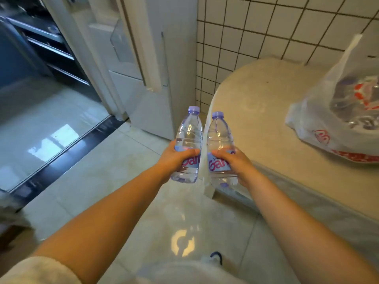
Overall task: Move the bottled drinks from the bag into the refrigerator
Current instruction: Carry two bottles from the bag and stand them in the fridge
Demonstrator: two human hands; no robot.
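Each hand carries one water bottle at chest height over the tiled floor (127, 181). The left hand (174, 158) has its fingers wrapped round the label of the left bottle (187, 140); the right hand (235, 162) is wrapped the same way round the right bottle (219, 144). Both bottles stand nearly upright, caps sealed, leaning slightly toward each other and almost touching at the shoulders.

The plastic bag (338, 119) sits at the right end of the counter (256, 89), close to its front edge, and more bottles show dimly through it — so the job is probably far from finished.

The white appliance (147, 78) ahead, beside the tiled wall (266, 27), looks like the refrigerator, though whether its door is open I cannot tell.

The step in hand is the carry. To do it well:
- keep the grips low on the labels, where the ribbed plastic gives purchase
- hold the bottles apart so they do not knock
- if the door is shut, tuck one bottle against the body or set it at the counter's left edge — then pull the handle with the freed hand
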